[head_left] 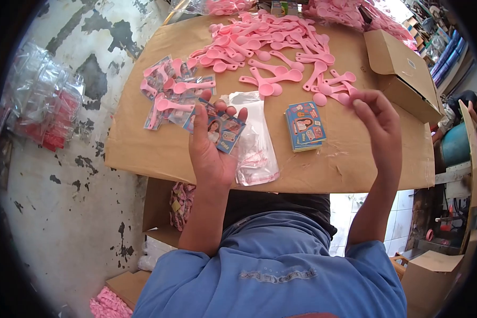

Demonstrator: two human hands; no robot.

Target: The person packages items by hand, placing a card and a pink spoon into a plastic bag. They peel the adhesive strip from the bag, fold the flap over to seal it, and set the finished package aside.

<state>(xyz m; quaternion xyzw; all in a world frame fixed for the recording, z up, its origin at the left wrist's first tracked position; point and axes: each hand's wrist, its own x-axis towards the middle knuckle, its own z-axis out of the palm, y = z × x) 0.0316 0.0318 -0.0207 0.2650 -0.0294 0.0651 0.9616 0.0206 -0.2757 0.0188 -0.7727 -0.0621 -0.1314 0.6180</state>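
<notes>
The left hand (213, 151) is turned palm up above the near left part of a tabletop covered in brown cardboard (350, 169), its fingers bent around a blue printed paper card with a picture of a person on it (215, 130); the card is in its grip, with fingertips showing past the upper edge. The right hand (379, 114) is raised at the right side of the table, thumb and fingertips drawn together beside the round bowl of 1 pink plastic spoon (343, 99); I cannot tell whether the fingers grip that spoon or only pass in front of it. Between the 2 hands lie a sheaf of clear plastic sleeves (257, 151), just beside the left hand, and to its right a neat stack of blue printed cards (306, 124), well apart from the sleeves' far end. Beyond them, a large loose heap of pink double-ended plastic spoons (265, 40) covers the far middle of the table, a few scattered toward the right hand. At the left, near the held card, lies a group of clear packets with blue cards (152, 121), several pink spoons (195, 86) lying on or among them. An open brown cardboard box (403, 74) stands at the right edge.
</notes>
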